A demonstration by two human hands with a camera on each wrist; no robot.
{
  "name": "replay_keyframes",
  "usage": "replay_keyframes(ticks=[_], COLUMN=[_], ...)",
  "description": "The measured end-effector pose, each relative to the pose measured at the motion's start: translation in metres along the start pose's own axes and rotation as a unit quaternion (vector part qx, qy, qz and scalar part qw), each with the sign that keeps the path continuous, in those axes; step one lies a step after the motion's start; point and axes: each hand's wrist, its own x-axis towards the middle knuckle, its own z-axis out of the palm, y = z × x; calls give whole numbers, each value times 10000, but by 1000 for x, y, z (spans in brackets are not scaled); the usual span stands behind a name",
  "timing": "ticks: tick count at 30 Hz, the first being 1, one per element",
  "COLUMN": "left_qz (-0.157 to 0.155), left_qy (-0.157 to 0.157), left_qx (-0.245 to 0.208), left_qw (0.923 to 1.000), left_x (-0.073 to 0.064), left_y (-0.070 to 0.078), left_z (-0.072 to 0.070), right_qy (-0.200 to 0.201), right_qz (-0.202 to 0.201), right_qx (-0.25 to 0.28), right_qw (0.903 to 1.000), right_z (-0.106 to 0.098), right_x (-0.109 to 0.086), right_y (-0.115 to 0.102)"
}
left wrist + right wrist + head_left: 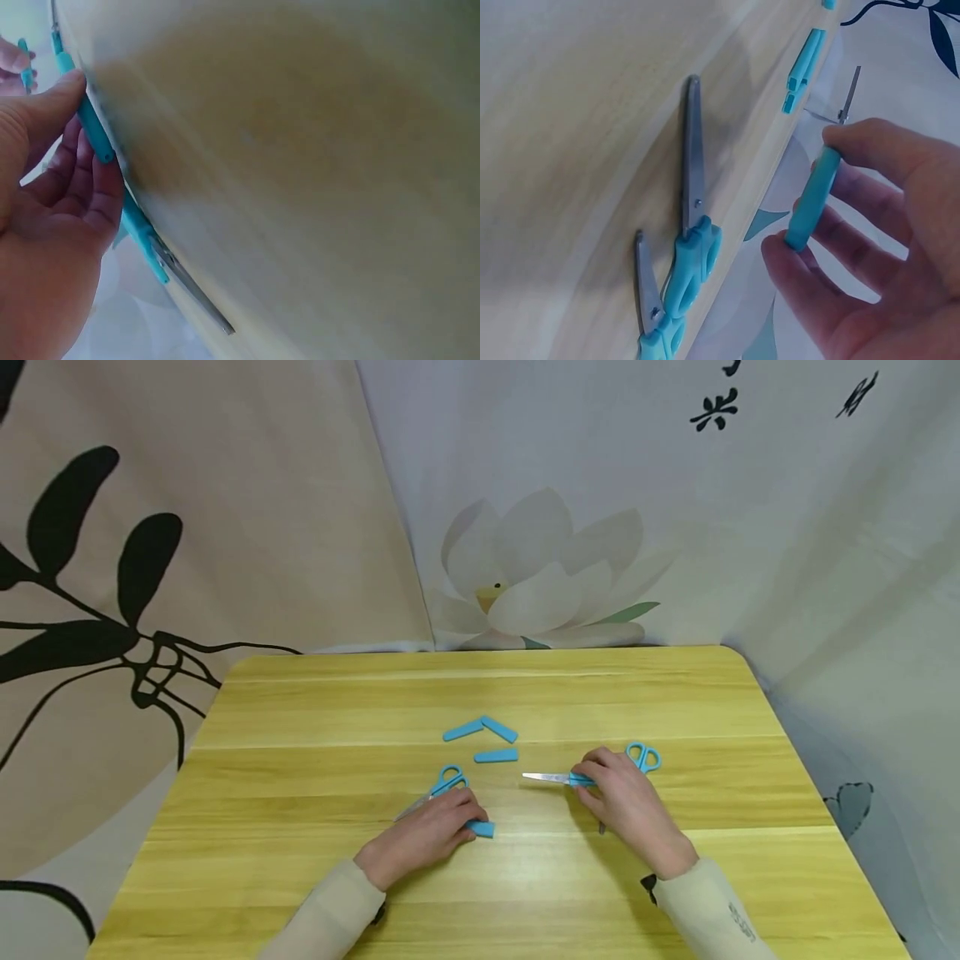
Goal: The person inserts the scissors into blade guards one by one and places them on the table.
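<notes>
My right hand (626, 793) holds a pair of scissors (814, 196) by its light-blue handles, raised off the table, with the blade pointing left in the head view. Two more pairs, the longer scissors (694, 157) and the shorter scissors (649, 289), lie below that hand; it partly hides them in the head view. My left hand (431, 828) pinches a flat blue blade cover (95, 129) between thumb and fingers, low over the wood. Just beyond the left hand lie other blue-handled scissors (448, 781), their blade pointing toward the lower left.
Three similar blue covers lie mid-table: the left cover (463, 730), the right cover (498, 729) and the nearer cover (496, 756). The wooden table (360, 693) has rounded far corners. Printed curtains (300, 527) hang behind it and at its sides.
</notes>
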Motion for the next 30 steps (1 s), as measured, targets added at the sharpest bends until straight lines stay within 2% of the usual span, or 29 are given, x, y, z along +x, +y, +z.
replay_keyframes(ticks=[6, 10, 18, 25, 30], left_qz=[-79, -221, -557, -536, -483], left_qy=[370, 586, 1203, 1689, 2018], left_qx=[-351, -385, -441, -364, -276], left_qw=[9987, 9973, 9902, 9835, 9778], left_x=[-1, -2, 0, 0, 2], left_y=[-2, -2, 4, 6, 7], left_z=[-1, -2, -10, -14, -14], right_qy=[167, 278, 783, 1044, 1003], right_qz=[-108, -159, -365, -619, -692], right_qx=[29, 57, 214, 293, 324], right_qw=[9998, 9995, 9960, 9922, 9920], right_z=[0, 3, 7, 13, 13], right_x=[-8, -12, -10, -7, -3], right_y=[-4, -8, -20, -29, -34])
